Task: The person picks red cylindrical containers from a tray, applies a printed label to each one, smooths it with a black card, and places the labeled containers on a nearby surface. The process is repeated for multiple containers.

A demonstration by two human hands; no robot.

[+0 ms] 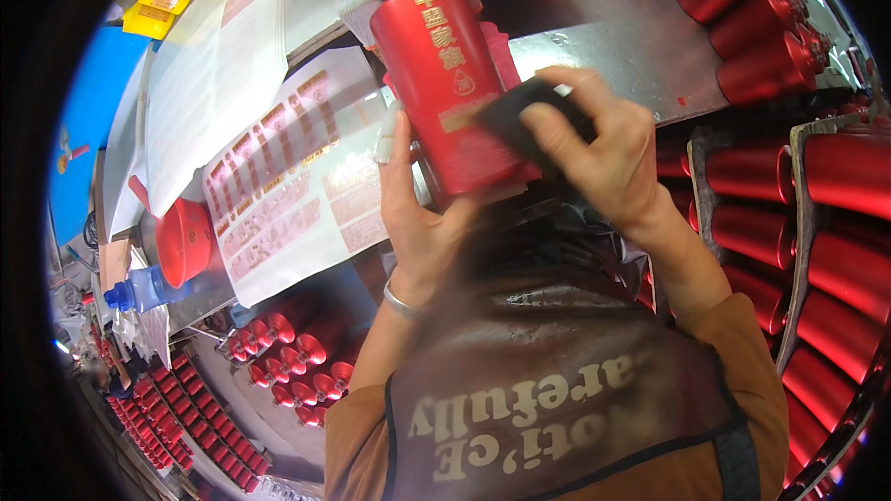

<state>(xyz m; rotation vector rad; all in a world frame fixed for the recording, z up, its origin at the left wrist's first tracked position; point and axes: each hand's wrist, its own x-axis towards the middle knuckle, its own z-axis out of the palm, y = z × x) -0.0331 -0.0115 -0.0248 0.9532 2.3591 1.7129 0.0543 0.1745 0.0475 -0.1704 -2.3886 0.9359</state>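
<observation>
A glossy red bottle (422, 83) with gold lettering and a metallic neck lies tilted in front of me, its neck pointing away. It rests against a whitish cloth-like padding (357, 2) and some pink material. My left hand (418, 232) grips the bottle's lower left side and base; a finger there has a white covering, and a bracelet circles the wrist. My right hand (608, 144) is closed round a dark flat pad (520, 116), blurred by motion, its edge against the bottle's lower right side. Whether the pad is a scraper or a sponge I cannot tell.
Printed decal sheets (278, 172) lie left of the bottle, beside white paper (218, 65). Further left are a red bowl (183, 243) and a blue-capped plastic bottle (147, 289). Racks of red bottles (845, 264) stand close on my right; several more stand below left.
</observation>
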